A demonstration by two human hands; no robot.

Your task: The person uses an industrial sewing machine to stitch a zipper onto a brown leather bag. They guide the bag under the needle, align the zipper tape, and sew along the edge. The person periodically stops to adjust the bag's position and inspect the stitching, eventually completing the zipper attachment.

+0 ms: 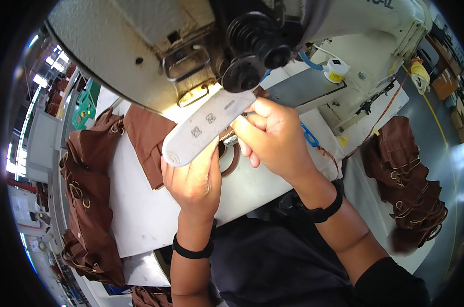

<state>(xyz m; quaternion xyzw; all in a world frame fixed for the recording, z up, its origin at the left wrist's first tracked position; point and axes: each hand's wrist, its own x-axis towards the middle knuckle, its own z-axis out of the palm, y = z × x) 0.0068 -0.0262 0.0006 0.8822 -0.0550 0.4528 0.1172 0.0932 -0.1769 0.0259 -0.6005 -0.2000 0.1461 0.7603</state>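
Both hands are close together under the head of a large sewing machine (140, 36). A long, pale plate with rounded ends (209, 128) slants in front of them and covers part of the fingers. My right hand (273, 130) is closed in a pinch beside the plate's upper end, and what it grips is hidden. My left hand (193, 176) reaches up behind the plate's lower end, with its fingertips out of sight. Between the hands show a small spring and a metal part (230, 139). Below them a curved brown strip (231, 166) lies on the white table (145, 220).
Folded brown fabric (145, 138) lies left of the hands. Brown pieces with metal rings (88, 204) hang along the table's left edge, and another pile (403, 184) lies at the right. A small white bottle (336, 70) stands on the machine bed, near blue-handled snips (309, 135).
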